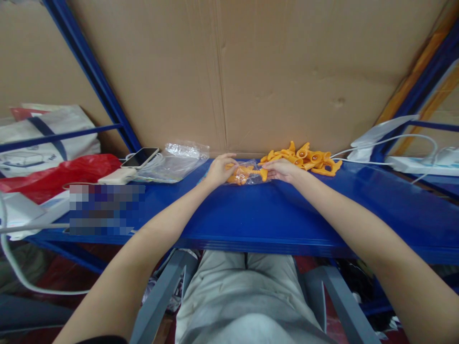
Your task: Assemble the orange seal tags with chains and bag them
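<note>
A clear plastic bag (255, 177) with orange plastic pieces (244, 173) in it lies on the blue shelf top, between my two hands. My left hand (219, 171) grips the bag's left side, thumb and fingers curved round it. At the other end, my right hand (281, 170) has its fingers closed on the bag by an orange piece; exactly how the piece sits there is hard to see. Just behind and right of my right hand is a pile of orange plastic parts (304, 156), some with round hollow ends.
Flat clear bags (175, 165) lie left of my hands, beside a phone (141, 157) and a white power bank (117, 176). Further left are a red plastic bag (64, 174) and a cloth bag (46, 138). A cardboard wall (251, 76) stands behind; a white power strip (425, 166) is at right.
</note>
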The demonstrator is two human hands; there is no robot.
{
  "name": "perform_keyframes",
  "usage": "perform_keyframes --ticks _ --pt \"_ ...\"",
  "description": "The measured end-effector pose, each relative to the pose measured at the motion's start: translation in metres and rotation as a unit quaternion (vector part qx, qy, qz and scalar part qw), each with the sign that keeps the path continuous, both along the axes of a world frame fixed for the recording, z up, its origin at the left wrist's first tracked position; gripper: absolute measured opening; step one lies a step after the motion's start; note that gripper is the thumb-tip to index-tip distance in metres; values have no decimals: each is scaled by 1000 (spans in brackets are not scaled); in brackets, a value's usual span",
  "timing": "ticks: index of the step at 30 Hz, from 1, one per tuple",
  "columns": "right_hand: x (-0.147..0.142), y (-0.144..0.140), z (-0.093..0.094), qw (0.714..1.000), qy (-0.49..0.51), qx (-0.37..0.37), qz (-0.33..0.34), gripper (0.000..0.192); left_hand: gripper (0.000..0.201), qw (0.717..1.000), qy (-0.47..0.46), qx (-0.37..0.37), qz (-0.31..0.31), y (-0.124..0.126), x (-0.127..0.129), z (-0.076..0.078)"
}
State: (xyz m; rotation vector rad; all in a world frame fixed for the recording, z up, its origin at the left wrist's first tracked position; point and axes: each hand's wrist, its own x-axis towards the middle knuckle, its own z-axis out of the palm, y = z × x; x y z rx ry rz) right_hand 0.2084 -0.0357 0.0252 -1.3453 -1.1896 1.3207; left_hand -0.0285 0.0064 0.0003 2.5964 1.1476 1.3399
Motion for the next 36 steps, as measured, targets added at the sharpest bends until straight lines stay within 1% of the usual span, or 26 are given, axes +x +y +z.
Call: perform_keyframes --ticks 3,7,10,14,17,20,22,25,27,30,32,36 --pt "-4 2 -1 1000 16 -8 8 20 11 1000 -3 20 -10 -2 4 3" --pt "-15 6 -5 997 69 14 10 24 11 999 -4 40 -19 -4 8 4" --pt "-21 5 -5 995 94 9 13 23 11 998 -7 49 -24 -3 9 4" --pt "-19 3 -2 997 44 -36 46 13 9 998 -5 47 -31 -4 9 5" --pt "-14 2 0 999 9 -42 26 10 9 999 -4 30 -30 -5 9 7" --pt "-12 4 -2 1000 15 -24 -11 17 12 1000 -24 0 5 -1 4 7" --pt "-11 6 -4 999 27 -10 -26 21 22 997 -58 -29 50 6 -1 5" --pt "-10 10 -8 999 41 4 -23 23 34 980 -132 -91 119 20 -11 -3" --pt "-10 12 -10 999 50 17 -7 23 37 962 -168 -157 146 28 -16 -8" --pt "-11 11 -11 997 63 32 9 23 33 940 -192 -240 148 33 -19 -11" --pt "-13 9 -11 998 60 25 13 23 27 932 -205 -266 137 32 -18 -11" --pt "-15 7 -10 999 38 20 30 24 14 915 -248 -295 116 27 -15 -9"
